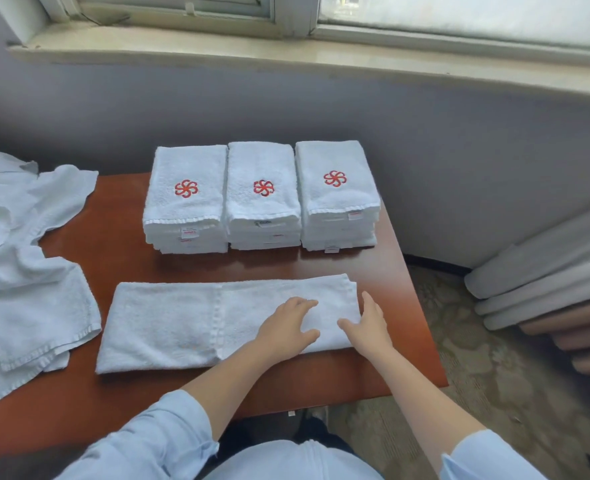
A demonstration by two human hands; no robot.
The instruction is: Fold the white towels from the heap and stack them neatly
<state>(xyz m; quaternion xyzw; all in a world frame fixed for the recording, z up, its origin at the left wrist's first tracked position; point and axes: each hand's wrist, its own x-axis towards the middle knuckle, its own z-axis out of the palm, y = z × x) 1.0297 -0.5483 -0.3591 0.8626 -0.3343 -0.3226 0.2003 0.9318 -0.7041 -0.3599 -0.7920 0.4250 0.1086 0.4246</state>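
Pressing a half-folded towel (182, 323) on the counter (120, 220), left hand (286, 329) and right hand (369, 329), fingers (304, 303) spread; three stacks (262, 202) done; heap (26, 299) waiting.

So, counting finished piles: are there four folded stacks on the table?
No, only three stand there: left stack, middle stack and right stack, side by side.

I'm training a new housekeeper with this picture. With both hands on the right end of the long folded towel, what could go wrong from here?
The right stack stands close to the right edge of the table; a nudge while adding to it might push it off. The left hand and right hand rest only on the right end of the towel; its left end, beside the heap, may skew or snag in the next fold.
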